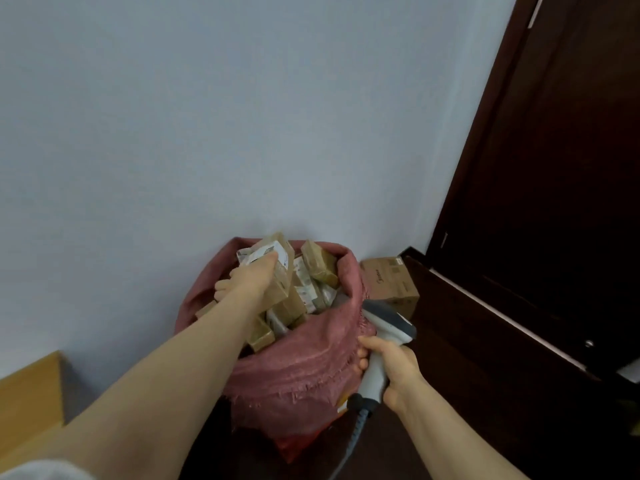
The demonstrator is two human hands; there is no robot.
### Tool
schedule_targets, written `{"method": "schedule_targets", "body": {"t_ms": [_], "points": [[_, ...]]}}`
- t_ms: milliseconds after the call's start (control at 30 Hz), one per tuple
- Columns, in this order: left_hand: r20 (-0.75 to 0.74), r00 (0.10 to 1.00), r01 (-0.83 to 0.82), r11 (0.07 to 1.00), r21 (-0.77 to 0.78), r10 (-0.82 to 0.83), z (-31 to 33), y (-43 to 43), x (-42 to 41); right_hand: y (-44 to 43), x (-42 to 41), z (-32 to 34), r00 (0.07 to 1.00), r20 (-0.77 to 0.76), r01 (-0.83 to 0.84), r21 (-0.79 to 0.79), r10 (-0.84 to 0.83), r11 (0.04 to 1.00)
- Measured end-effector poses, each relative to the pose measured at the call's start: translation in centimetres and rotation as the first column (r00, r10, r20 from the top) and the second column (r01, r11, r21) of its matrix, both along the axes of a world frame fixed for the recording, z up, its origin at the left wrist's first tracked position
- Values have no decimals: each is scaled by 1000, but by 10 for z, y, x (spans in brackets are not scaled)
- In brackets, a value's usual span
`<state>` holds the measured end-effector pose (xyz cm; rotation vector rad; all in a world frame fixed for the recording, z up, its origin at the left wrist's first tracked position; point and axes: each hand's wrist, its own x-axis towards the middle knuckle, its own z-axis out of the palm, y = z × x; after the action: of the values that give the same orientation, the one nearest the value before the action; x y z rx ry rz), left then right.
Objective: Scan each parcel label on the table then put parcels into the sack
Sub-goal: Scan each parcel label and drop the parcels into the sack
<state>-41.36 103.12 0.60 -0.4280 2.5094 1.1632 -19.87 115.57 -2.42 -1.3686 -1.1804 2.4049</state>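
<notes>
Our left hand (247, 277) grips a brown cardboard parcel with a white label (281, 276), held in the open mouth of the red woven sack (304, 368) atop other taped brown parcels (320, 263). Our right hand (393, 367) curls round the handle of a grey-and-white handheld scanner (382, 336), touching the sack's rim.

Soft even indoor light, no glare; slight blur overall; wide-angle bending at edges.
</notes>
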Motion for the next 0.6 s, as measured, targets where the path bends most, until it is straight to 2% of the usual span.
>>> {"method": "schedule_targets", "body": {"t_ms": [67,133,200,267,367,500,600], "points": [[-13,1000,3,1000,-19,-3,-10,24,-6,25,-19,-11,1000,24,-19,-16,20,1000],[102,995,18,1000,-17,-16,-17,46,2,49,-37,-20,998,35,-44,-15,44,999],[165,978,141,987,-75,-127,-22,65,7,73,-57,-26,999,36,-39,-28,40,999],[155,958,269,943,-196,-242,-30,72,8,93,-76,-36,999,37,-22,-40,23,999],[121,920,391,885,-254,-372,-40,78,7,114,-100,-50,997,12,-80,-85,82,993],[54,901,429,862,-270,-431,-58,79,-2,118,-120,-70,977,-56,-212,-169,206,962],[4,861,477,806,-350,-508,-66,84,-6,113,-126,-78,968,-92,-249,-263,233,932]]}}
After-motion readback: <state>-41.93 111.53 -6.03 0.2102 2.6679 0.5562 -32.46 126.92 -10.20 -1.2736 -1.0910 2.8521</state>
